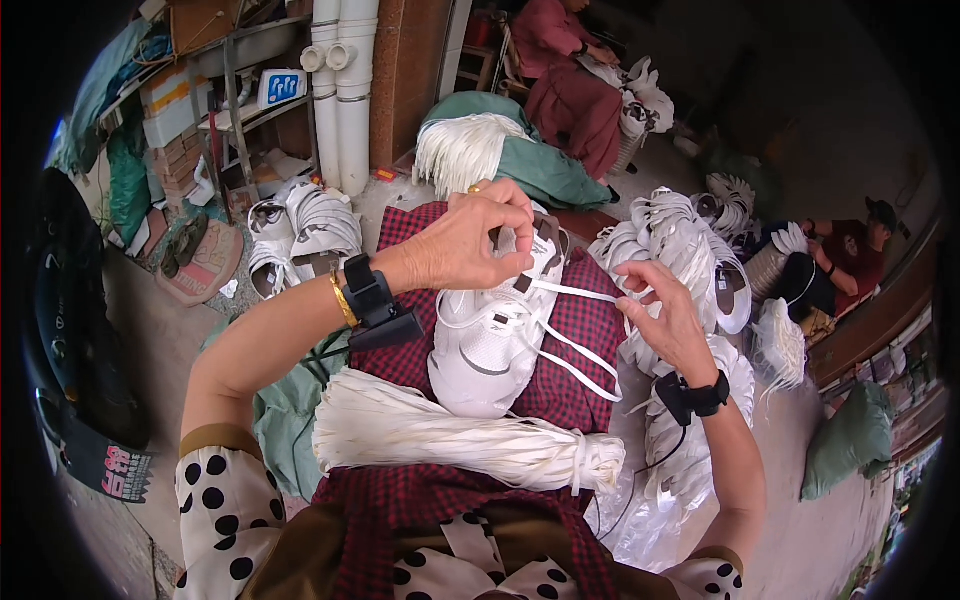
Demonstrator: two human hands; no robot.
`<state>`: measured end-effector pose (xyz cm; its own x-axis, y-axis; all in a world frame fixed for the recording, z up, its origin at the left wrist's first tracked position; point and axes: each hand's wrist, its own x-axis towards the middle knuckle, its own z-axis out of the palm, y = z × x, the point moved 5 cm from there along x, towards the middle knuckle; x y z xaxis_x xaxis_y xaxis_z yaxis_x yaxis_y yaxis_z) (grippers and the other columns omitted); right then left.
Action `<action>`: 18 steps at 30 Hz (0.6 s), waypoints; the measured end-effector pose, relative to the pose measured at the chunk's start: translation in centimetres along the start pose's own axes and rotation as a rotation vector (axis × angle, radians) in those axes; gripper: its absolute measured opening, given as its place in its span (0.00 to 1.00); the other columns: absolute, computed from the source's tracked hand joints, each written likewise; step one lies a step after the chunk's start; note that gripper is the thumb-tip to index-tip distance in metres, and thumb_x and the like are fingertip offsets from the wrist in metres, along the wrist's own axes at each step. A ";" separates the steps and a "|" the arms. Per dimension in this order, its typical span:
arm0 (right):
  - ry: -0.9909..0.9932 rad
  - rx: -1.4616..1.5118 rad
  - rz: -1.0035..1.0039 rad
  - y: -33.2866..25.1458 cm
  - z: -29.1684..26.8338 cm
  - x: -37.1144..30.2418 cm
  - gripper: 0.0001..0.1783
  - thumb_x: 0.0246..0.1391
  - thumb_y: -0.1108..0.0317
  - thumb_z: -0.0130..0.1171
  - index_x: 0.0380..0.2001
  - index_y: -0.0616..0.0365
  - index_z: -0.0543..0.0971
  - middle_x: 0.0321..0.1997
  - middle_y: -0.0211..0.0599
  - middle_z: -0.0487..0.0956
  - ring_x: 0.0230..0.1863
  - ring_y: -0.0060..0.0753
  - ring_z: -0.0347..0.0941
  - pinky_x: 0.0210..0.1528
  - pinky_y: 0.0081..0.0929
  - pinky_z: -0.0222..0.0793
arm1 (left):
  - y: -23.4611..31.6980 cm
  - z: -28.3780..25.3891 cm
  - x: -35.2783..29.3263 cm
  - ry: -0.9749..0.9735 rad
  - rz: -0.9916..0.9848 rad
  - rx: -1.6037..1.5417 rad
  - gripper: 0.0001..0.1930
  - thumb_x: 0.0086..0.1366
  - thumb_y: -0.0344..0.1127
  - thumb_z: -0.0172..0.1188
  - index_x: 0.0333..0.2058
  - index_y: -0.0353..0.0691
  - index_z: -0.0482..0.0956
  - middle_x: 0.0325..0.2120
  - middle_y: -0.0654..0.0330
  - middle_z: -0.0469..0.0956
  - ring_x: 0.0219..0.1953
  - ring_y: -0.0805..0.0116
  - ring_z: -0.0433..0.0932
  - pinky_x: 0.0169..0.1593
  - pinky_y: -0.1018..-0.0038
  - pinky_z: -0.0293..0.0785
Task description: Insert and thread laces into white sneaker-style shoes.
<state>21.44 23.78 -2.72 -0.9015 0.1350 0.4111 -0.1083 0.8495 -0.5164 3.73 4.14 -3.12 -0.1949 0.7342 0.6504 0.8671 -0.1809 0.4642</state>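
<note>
A white sneaker (485, 355) lies on the red-and-black checked cloth over my lap, its toe toward me. White shoelace (575, 291) runs through part of its eyelets, and loose loops spread to the right. My left hand (470, 240) is closed in a pinch over the sneaker's upper, near the tongue; what sits between its fingertips is hidden. To the right of the sneaker, my right hand (668, 318) pinches the shoelace between thumb and finger, and the strand stretches from the eyelets to it. A thick bundle of white laces (450, 432) lies across my lap, below the toe.
Stacked white shoe uppers (675, 235) stand at my right, with another pile (305, 235) at the left. Ahead, more white laces (470, 150) rest on green cloth. Two people sit farther off among similar pieces. White pipes (342, 110) and a cluttered shelf (240, 115) stand at far left.
</note>
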 end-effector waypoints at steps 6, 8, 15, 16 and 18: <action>-0.302 0.000 -0.233 -1.6 4.9 3.7 0.25 0.50 0.63 0.68 0.51 0.52 0.73 0.32 0.38 0.74 0.38 0.40 0.73 0.39 0.36 0.69 | 2.9 2.8 -1.3 -0.140 0.044 0.325 0.01 0.52 0.32 0.65 0.25 0.44 0.82 0.31 0.62 0.73 0.41 0.61 0.71 0.46 0.63 0.55; -0.353 0.001 -0.221 -1.7 4.9 4.7 0.25 0.50 0.60 0.69 0.50 0.52 0.73 0.31 0.39 0.74 0.38 0.42 0.73 0.39 0.38 0.68 | 2.4 3.4 -1.5 -0.164 0.012 0.434 0.04 0.52 0.30 0.65 0.28 0.45 0.85 0.28 0.62 0.73 0.40 0.61 0.72 0.46 0.62 0.55; -0.480 -0.057 -0.339 -0.5 6.0 5.3 0.29 0.47 0.51 0.72 0.45 0.55 0.73 0.33 0.39 0.73 0.35 0.39 0.70 0.39 0.35 0.66 | 2.4 4.9 -1.3 -0.100 0.038 0.427 0.03 0.52 0.30 0.64 0.27 0.44 0.85 0.27 0.64 0.74 0.36 0.65 0.72 0.45 0.64 0.55; -0.490 0.012 -0.280 -0.3 6.0 5.4 0.28 0.46 0.51 0.71 0.45 0.54 0.73 0.33 0.41 0.75 0.37 0.42 0.72 0.41 0.37 0.67 | 2.1 4.7 -1.1 -0.158 -0.031 0.380 0.03 0.52 0.30 0.65 0.28 0.45 0.85 0.26 0.66 0.74 0.36 0.67 0.72 0.45 0.64 0.55; -0.474 0.056 -0.196 -0.5 5.8 5.0 0.27 0.46 0.53 0.69 0.46 0.53 0.74 0.34 0.43 0.76 0.39 0.43 0.74 0.42 0.38 0.68 | 1.4 4.6 -1.1 -0.211 -0.107 0.311 0.04 0.51 0.31 0.67 0.28 0.46 0.85 0.23 0.68 0.74 0.35 0.70 0.72 0.45 0.65 0.55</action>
<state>14.54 21.10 -4.78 -0.9513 -0.2817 0.1252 -0.3053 0.8051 -0.5085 7.28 6.09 -5.89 -0.2214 0.8626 0.4548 0.9507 0.0871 0.2976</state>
